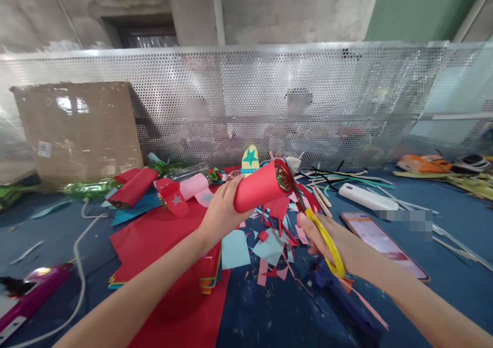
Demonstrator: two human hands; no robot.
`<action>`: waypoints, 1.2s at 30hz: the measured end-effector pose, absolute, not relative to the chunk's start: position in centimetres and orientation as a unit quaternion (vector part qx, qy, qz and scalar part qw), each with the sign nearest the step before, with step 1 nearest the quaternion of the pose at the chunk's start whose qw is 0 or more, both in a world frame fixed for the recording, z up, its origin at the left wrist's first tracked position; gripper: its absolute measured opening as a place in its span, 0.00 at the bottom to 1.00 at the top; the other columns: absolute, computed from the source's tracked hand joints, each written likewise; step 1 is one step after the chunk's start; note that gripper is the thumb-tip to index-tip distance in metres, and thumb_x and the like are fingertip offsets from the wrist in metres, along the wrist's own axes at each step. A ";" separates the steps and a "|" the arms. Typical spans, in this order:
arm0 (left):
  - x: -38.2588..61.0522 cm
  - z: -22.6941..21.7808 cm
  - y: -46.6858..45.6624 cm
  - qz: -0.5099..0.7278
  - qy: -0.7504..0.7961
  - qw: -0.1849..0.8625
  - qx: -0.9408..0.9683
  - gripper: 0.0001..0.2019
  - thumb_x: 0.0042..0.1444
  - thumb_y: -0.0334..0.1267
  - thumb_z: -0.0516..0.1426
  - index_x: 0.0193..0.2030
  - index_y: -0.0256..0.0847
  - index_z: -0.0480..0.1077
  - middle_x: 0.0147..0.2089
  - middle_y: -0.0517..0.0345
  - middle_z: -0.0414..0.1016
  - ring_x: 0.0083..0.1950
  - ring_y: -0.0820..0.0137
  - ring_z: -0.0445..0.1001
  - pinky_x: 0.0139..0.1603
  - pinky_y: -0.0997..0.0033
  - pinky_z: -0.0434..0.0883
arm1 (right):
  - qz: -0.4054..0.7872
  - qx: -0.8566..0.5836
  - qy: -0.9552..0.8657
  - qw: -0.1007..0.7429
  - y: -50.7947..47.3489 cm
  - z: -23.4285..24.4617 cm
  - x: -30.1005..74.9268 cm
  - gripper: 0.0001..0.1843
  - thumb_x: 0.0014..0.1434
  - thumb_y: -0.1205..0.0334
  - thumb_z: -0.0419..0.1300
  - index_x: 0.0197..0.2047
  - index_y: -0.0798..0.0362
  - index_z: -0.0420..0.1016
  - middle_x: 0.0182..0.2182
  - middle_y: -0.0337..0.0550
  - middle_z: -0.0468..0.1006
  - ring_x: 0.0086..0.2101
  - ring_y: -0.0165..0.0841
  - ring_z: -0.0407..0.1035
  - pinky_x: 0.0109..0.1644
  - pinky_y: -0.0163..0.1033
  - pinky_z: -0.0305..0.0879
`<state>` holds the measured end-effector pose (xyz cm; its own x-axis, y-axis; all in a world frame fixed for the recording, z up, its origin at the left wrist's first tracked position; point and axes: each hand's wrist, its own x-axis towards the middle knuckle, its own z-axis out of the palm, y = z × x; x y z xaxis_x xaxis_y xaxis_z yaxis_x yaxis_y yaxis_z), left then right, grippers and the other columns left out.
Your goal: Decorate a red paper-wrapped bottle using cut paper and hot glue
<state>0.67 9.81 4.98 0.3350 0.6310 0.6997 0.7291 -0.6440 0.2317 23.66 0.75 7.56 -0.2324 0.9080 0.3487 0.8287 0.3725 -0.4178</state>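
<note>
My left hand (222,212) is wrapped round a red paper-covered bottle (257,188), held tilted above the table. Dark green plastic shows inside its right end. Yellow-handled scissors (325,240) are gripped in my right hand (327,235). Their blades are at the rim of the bottle's right end; whether they touch the paper I cannot tell. Below the bottle lie light blue paper pieces (235,249) and many small red and pink scraps. A stack of red paper sheets (162,245) lies under my left forearm.
A phone (381,240), a white long-shaped object (367,198) and a dark blue tool (346,301) lie on the right. Another red-wrapped roll (134,188) and a cardboard sheet (80,132) are at left. A white cable (79,255) runs beside a purple device (34,296). Perforated metal (250,91) borders the back.
</note>
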 end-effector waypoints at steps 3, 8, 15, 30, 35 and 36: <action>0.7 5.1 9.8 -0.397 -0.419 0.052 -0.815 0.34 0.49 0.38 0.62 0.61 0.45 0.53 0.58 0.48 0.68 0.59 0.55 0.67 0.60 0.50 0.65 | 0.111 -0.565 -0.769 0.277 0.6 8.0 23.3 0.25 0.65 0.43 0.35 0.23 0.47 0.55 0.20 0.40 0.69 0.19 0.33 0.68 0.21 0.37 0.62; 0.5 5.2 9.8 -0.398 -0.419 0.033 -0.815 0.33 0.49 0.39 0.62 0.61 0.45 0.54 0.58 0.48 0.68 0.59 0.54 0.67 0.59 0.49 0.65 | 0.094 -0.555 -0.777 0.281 1.3 7.6 23.5 0.27 0.64 0.41 0.34 0.23 0.47 0.56 0.20 0.40 0.67 0.20 0.33 0.66 0.26 0.38 0.62; 0.5 5.1 9.9 -0.403 -0.427 0.005 -0.810 0.34 0.49 0.41 0.62 0.62 0.44 0.55 0.60 0.47 0.67 0.61 0.54 0.66 0.60 0.50 0.65 | 0.078 -0.594 -0.751 0.277 2.6 7.1 24.3 0.26 0.60 0.37 0.37 0.20 0.46 0.49 0.13 0.36 0.59 0.17 0.32 0.57 0.23 0.38 0.53; -0.6 6.1 10.7 -0.348 -0.424 -0.182 -0.816 0.34 0.44 0.46 0.65 0.58 0.42 0.61 0.55 0.48 0.71 0.51 0.55 0.73 0.50 0.56 0.70 | 0.057 -0.632 -0.723 0.273 2.5 7.4 25.3 0.28 0.55 0.32 0.44 0.19 0.46 0.49 0.14 0.34 0.54 0.17 0.29 0.49 0.21 0.36 0.46; -1.0 6.1 11.0 -0.317 -0.414 -0.203 -0.829 0.35 0.43 0.47 0.65 0.57 0.42 0.61 0.54 0.49 0.72 0.53 0.53 0.72 0.51 0.52 0.70 | 0.070 -0.628 -0.743 0.220 2.3 8.5 25.4 0.27 0.55 0.33 0.45 0.19 0.46 0.51 0.14 0.34 0.56 0.17 0.30 0.53 0.22 0.37 0.51; -1.1 6.1 11.0 -0.308 -0.411 -0.204 -0.834 0.35 0.42 0.47 0.65 0.58 0.42 0.61 0.53 0.49 0.72 0.52 0.53 0.72 0.50 0.52 0.70 | 0.084 -0.623 -0.747 0.215 2.0 8.8 25.4 0.25 0.56 0.36 0.45 0.20 0.46 0.52 0.15 0.34 0.58 0.17 0.31 0.55 0.22 0.37 0.53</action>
